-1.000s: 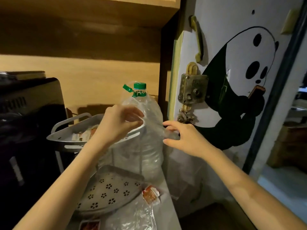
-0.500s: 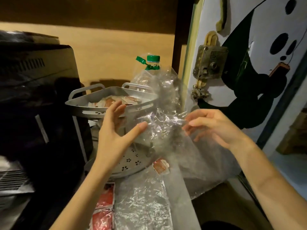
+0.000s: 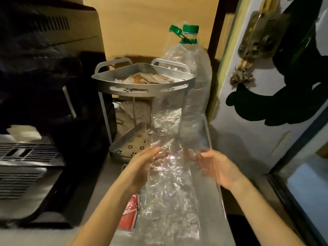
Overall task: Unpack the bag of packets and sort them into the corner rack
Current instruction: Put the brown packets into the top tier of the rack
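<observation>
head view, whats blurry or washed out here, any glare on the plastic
Head view: dim warm light, the left side near black; the right hand is smeared by motion blur, the left hand sharper; white glare speckles the crinkled clear plastic bag; wide-angle bending tilts the door edge.

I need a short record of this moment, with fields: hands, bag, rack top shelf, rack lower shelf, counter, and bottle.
left hand: open, touching the clear plastic bag
right hand: open, blurred, at the bag's right edge
corner rack top shelf: holds packets
lower shelf: bare where visible
counter: red packets beside the bag
bottle: clear, green cap, right of the rack
</observation>
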Demonstrator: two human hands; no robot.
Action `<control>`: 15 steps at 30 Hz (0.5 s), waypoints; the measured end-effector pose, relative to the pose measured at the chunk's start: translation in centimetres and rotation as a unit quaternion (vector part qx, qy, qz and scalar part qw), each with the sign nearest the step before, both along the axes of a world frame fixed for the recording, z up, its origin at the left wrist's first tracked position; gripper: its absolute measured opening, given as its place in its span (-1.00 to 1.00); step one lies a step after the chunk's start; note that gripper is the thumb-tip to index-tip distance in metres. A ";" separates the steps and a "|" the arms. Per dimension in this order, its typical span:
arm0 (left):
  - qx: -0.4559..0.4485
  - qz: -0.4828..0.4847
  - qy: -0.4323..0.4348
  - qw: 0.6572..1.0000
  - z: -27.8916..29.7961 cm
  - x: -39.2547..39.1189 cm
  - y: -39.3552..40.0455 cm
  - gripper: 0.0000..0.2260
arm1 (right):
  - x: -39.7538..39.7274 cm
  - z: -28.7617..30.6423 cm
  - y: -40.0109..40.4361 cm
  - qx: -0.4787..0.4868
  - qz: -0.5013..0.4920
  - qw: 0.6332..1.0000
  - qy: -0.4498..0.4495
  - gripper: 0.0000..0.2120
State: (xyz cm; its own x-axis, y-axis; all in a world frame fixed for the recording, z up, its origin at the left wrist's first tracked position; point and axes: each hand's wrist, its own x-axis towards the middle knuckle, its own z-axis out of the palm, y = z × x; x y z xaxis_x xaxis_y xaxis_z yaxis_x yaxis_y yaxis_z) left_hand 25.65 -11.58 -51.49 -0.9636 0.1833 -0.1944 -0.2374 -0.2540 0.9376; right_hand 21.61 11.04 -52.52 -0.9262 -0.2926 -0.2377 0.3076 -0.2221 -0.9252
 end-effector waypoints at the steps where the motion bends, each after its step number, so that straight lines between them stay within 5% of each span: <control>1: 0.004 0.032 -0.008 0.999 -0.8 -0.2 -0.5 -0.72 | 0.0 -0.8 -0.4 0.013 -0.003 1.000 -0.009 -0.80; 3: -0.008 0.077 -0.008 0.997 -1.9 -0.2 -1.7 -0.92 | -0.1 -2.3 -1.1 0.036 0.006 0.999 -0.019 -0.84; 12: -0.184 0.170 -0.081 0.965 -4.8 -0.4 -5.9 -0.89 | -1.6 -6.7 -5.5 0.140 0.059 0.986 -0.069 -0.92; 15: -0.265 0.216 -0.094 0.935 -5.5 0.2 -6.5 -0.73 | -1.4 -7.6 -7.1 0.179 0.088 0.978 -0.065 -0.89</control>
State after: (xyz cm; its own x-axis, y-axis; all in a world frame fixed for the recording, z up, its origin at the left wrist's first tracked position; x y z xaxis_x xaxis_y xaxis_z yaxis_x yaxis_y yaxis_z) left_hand 25.82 -18.04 -57.03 -0.8654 -0.3848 -0.3209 -0.3929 0.1237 0.9112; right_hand 20.23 3.94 -60.11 -0.8236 -0.3218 -0.4671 0.4324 0.1766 -0.8842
